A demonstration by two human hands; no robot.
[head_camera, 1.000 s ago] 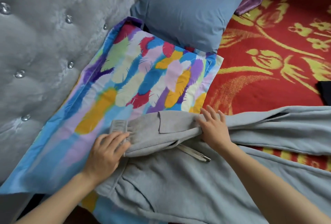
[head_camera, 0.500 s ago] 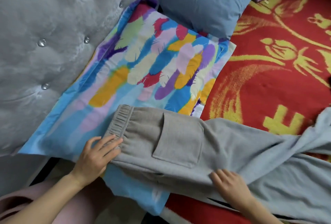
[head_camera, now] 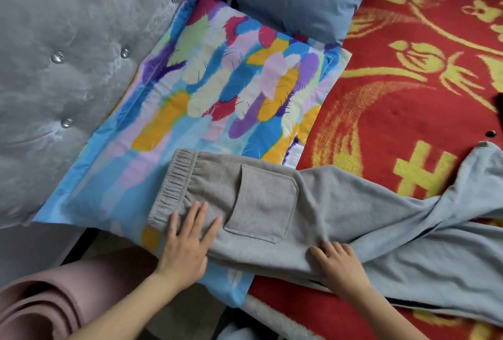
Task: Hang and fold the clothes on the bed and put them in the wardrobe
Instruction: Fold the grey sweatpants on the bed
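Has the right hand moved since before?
Yes. The right hand moved toward the person, away from the feather-print pillow, to the near edge of the grey trousers.

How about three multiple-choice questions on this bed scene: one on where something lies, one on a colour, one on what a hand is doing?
1. Where does the waistband of the grey trousers lie?
A. on a wooden chair
B. on the feather-print pillow
C. inside a drawer

2. What colour is the blanket under the trouser legs?
A. red with yellow patterns
B. plain green
C. white

3. What is the left hand doing?
A. gripping a hanger
B. making a fist in the air
C. lying flat on the trousers

Answers: 1 B, the elastic band rests on the many-coloured print. 2 A, red and yellow show beside the legs. 3 C, its straight fingers press the cloth beside the pocket.
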